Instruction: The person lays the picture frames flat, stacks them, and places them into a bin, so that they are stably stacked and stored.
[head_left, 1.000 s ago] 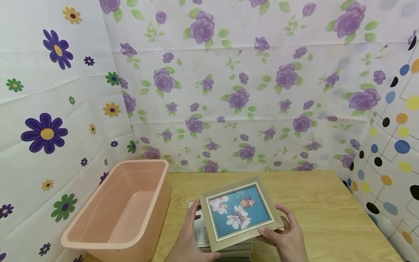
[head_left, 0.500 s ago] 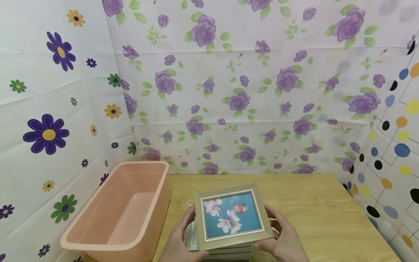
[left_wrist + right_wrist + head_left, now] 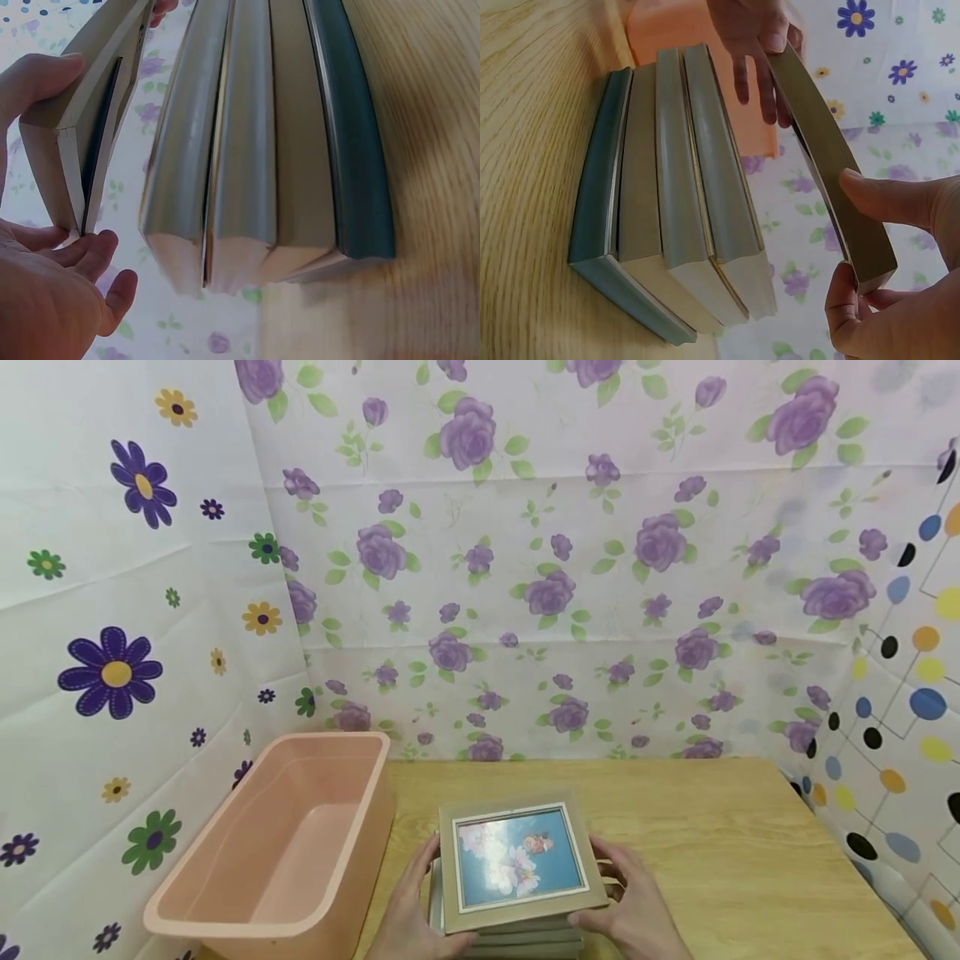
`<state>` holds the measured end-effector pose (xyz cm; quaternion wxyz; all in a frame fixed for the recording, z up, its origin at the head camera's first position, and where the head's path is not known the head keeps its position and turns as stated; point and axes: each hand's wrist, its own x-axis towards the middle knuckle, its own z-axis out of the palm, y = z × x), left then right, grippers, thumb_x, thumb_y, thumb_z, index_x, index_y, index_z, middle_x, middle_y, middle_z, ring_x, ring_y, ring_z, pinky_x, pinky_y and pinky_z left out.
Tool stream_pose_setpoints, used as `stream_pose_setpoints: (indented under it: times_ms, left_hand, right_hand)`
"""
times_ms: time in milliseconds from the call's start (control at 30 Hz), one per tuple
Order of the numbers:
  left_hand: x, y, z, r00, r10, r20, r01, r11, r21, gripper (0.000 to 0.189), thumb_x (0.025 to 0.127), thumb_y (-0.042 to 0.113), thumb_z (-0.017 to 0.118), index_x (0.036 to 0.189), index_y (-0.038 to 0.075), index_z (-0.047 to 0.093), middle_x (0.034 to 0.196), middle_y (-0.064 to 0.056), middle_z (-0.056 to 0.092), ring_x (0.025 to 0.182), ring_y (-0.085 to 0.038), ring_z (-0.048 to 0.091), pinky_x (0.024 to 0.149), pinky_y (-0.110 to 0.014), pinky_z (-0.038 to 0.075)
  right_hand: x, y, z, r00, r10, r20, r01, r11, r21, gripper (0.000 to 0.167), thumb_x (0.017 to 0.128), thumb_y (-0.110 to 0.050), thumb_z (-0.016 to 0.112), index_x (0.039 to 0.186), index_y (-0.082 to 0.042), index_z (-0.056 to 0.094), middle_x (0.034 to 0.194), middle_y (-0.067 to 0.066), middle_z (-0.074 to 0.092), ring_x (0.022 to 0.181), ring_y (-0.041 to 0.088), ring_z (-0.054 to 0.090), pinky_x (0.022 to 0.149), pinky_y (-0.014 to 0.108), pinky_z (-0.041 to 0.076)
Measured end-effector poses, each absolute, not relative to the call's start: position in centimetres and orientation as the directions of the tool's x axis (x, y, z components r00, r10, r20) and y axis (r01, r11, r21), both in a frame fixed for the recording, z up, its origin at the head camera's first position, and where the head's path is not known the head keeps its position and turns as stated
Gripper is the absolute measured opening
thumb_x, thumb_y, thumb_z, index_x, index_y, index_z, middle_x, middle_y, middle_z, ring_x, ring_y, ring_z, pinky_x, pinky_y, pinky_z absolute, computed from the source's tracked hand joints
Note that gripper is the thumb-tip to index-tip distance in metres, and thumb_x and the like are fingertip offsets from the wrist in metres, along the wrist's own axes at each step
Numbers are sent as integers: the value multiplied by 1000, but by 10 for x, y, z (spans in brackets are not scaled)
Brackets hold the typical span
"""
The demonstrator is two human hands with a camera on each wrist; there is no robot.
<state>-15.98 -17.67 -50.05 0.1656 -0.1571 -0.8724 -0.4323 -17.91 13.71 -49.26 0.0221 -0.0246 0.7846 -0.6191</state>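
Both hands hold a beige picture frame (image 3: 447, 868) with a blossom-and-butterfly picture on blue, tilted toward me in the head view. My left hand (image 3: 408, 902) grips its left side, thumb at the near corner. On the right side, my right hand (image 3: 630, 902) pinches the frame between thumb and fingers. Below it lies a stack of several picture frames (image 3: 244, 150), grey, beige and dark green at the bottom. In both wrist views a gap separates the held frame from this stack. Most of the stack is hidden from the head view.
A pink plastic tub (image 3: 360, 843) stands left of the stack on the wooden table (image 3: 712, 843). Flower-printed sheeting (image 3: 480, 610) hangs behind and to the left, and a dotted sheet (image 3: 892, 735) on the right.
The held frame has come down and left, and its slant in view has lessened. Both hands have moved left with it, still gripping its sides. Glare now shows on the picture.
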Motion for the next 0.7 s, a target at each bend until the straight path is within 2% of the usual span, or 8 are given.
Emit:
stream_pose_setpoints:
  times_ms: [133, 267, 367, 467, 700]
  left_hand:
    - [-162, -179, -505, -904, 122, 410, 397, 596, 698, 124, 58, 29, 107, 161, -1, 45, 156, -21, 59, 135, -38, 63, 108, -46, 60]
    - [-164, -181, -510, -913, 122, 389, 378, 611, 696, 123, 59, 31, 107, 160, -3, 44, 154, -25, 59, 136, -52, 60, 103, -66, 57]
    - [-165, -183, -511, -922, 121, 367, 361, 610, 706, 123, 59, 32, 106, 159, -5, 44, 154, -29, 58, 136, -58, 57, 100, -75, 53]
    - [-165, -183, -512, -938, 112, 329, 325, 619, 715, 123, 59, 32, 106, 158, -6, 45, 154, -30, 57, 136, -59, 56, 100, -75, 53]
    - [-165, -185, -510, -979, 73, 188, 189, 659, 728, 122, 63, 36, 105, 161, -2, 44, 158, -30, 53, 131, -50, 62, 96, -63, 59]
  right_hand:
    - [-184, 135, -498, -997, -82, -9, -12, 244, -970, 104, 63, 3, 101, 156, -2, 55, 145, 20, 57, 114, 24, 64, 87, 24, 56]
    - [-189, 134, -503, -993, -117, -11, -20, 259, -966, 103, 65, 1, 101, 157, 1, 54, 145, 23, 57, 114, 24, 62, 87, 24, 54]
    - [-191, 134, -507, -989, -147, -12, -29, 272, -962, 103, 67, 0, 101, 158, 3, 52, 147, 25, 56, 114, 24, 62, 87, 24, 54]
    - [-192, 132, -510, -989, -148, -18, -25, 283, -959, 104, 66, -1, 101, 158, 3, 52, 146, 23, 58, 113, 23, 61, 86, 24, 53]
    - [-194, 124, -515, -991, -125, -51, 12, 294, -956, 99, 65, -1, 101, 154, -1, 59, 138, 19, 61, 106, 22, 58, 83, 25, 49]
